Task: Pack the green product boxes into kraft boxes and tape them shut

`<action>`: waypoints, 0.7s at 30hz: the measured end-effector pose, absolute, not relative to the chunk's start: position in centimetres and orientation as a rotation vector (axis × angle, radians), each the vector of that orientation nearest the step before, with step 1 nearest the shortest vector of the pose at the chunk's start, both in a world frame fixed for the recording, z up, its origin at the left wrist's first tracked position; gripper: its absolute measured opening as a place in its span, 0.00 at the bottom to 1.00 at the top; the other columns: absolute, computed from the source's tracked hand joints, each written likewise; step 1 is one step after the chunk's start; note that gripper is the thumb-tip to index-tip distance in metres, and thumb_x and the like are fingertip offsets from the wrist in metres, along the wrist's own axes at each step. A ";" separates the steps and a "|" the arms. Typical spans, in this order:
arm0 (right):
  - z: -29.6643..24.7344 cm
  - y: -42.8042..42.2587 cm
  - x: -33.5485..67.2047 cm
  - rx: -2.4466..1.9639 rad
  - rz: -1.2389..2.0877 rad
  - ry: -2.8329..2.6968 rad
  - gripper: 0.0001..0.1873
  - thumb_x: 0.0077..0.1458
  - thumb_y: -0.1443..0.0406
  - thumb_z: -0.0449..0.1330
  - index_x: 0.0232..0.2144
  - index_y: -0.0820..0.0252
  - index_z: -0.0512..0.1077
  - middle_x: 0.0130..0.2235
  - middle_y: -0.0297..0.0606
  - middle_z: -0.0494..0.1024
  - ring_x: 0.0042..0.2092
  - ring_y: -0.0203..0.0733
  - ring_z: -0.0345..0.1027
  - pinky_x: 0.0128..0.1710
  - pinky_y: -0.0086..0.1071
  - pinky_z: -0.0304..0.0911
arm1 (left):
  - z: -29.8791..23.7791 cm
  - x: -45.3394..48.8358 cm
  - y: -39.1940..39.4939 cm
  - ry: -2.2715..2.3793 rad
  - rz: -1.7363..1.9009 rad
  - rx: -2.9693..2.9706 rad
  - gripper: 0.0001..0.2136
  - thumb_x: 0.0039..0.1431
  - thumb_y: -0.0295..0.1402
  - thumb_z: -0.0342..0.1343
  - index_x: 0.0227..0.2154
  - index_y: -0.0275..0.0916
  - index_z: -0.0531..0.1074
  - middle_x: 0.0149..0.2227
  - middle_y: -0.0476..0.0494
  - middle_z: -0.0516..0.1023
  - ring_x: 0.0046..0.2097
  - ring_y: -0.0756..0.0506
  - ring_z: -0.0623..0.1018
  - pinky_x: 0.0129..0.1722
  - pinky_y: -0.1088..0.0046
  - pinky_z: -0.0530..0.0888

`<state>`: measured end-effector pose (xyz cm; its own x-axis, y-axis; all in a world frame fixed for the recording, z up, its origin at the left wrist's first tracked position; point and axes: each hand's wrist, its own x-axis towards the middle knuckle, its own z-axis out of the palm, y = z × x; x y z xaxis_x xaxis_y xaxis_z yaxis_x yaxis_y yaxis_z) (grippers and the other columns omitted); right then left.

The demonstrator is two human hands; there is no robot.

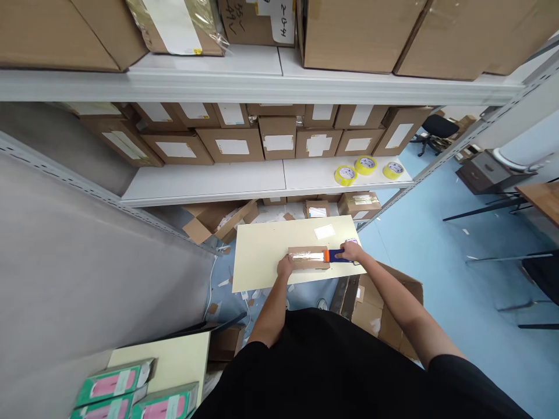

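Note:
A small cardboard box [308, 265] lies on a cream tabletop [257, 244], with a shiny strip of clear tape running along its top. At the box's left end, my left hand [285, 266] grips it with closed fingers. My right hand [350, 251] is wrapped round the handle of a blue tape dispenser [336, 255]. The dispenser's orange front touches the right end of the box. A white label [324, 231] lies behind the box. Partly hidden by my right hand is a flat object that looks like a phone [354, 242].
Labelled cartons [236, 144] line the shelf [209, 183] ahead, with several yellow tape rolls [346, 175] at its right. An open carton [218, 220] sits behind the tabletop on the left. Another open carton [371, 302] stands below right. Green-and-pink packages [113, 384] lie lower left.

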<state>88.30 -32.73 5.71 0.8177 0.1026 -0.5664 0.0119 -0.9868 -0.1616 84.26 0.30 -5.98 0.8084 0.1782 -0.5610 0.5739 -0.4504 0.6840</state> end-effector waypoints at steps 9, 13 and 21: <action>6.9 -36.0 87.8 -2.828 0.932 0.067 0.18 0.56 0.50 0.67 0.38 0.59 0.82 0.43 0.45 0.84 0.43 0.49 0.77 0.37 0.31 0.62 | -6.4 84.9 1.2 0.472 -0.544 2.088 0.21 0.67 0.55 0.52 0.41 0.43 0.78 0.48 0.30 0.83 0.58 0.30 0.77 0.57 0.56 0.73; 6.5 -34.7 87.1 -2.733 0.904 0.096 0.16 0.56 0.51 0.67 0.36 0.57 0.81 0.39 0.41 0.84 0.41 0.45 0.77 0.36 0.29 0.61 | -6.6 85.2 2.9 0.482 -0.545 2.057 0.19 0.69 0.51 0.52 0.42 0.42 0.80 0.50 0.34 0.83 0.60 0.33 0.77 0.57 0.63 0.73; 7.2 -28.6 86.6 -2.471 0.773 0.093 0.25 0.55 0.42 0.63 0.32 0.57 0.79 0.33 0.35 0.83 0.38 0.44 0.76 0.35 0.30 0.65 | -7.3 85.3 8.4 0.613 -0.645 1.992 0.23 0.68 0.54 0.51 0.43 0.41 0.80 0.38 0.38 0.86 0.44 0.37 0.84 0.40 0.66 0.78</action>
